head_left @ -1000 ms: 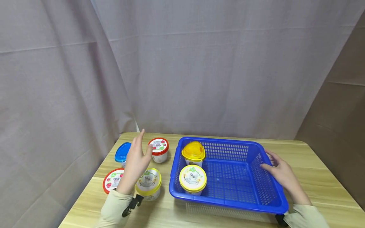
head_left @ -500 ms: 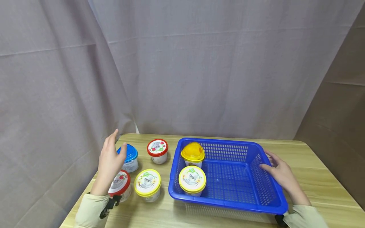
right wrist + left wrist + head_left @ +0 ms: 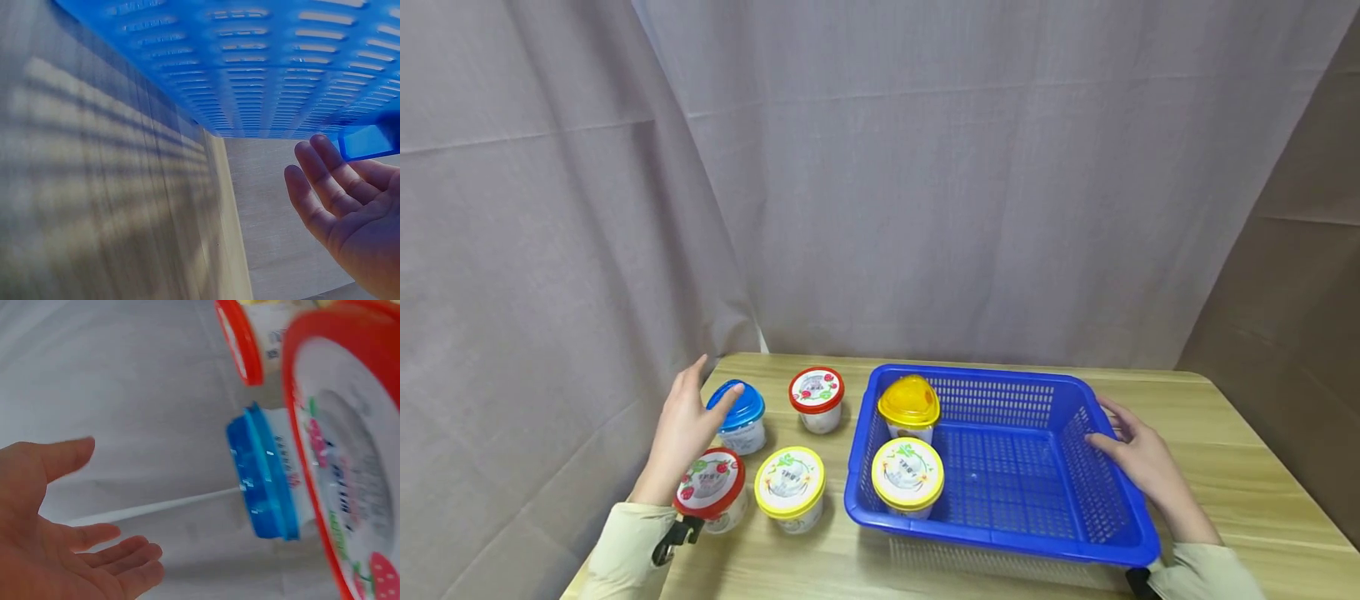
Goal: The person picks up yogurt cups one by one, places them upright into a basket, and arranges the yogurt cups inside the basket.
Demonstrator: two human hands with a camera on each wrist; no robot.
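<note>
My left hand (image 3: 679, 429) hovers with fingers spread beside a tub with a blue domed lid (image 3: 745, 407), thumb overlapping that lid in the head view. In the left wrist view the palm shows nothing in it, apart from the blue-lidded tub (image 3: 265, 475). Below the hand stands a red-lidded tub (image 3: 718, 487), partly covered by the wrist. My right hand (image 3: 1142, 462) holds the right rim of a blue plastic basket (image 3: 1000, 537), thumb over the edge and fingers outside; the right wrist view shows those fingers (image 3: 331, 178) under the rim.
Inside the basket's left end are a yellow domed-lid tub (image 3: 910, 400) and a flat yellow-lidded tub (image 3: 907, 473). Left of the basket stand another yellow-lidded tub (image 3: 790, 483) and a red-lidded tub (image 3: 817, 392). A grey curtain (image 3: 925, 208) hangs behind the wooden table (image 3: 1247, 492).
My left hand has moved left, away from above the yellow-lidded tub, to beside the blue-lidded tub, lowering slightly. The right hand and the basket have stayed in place.
</note>
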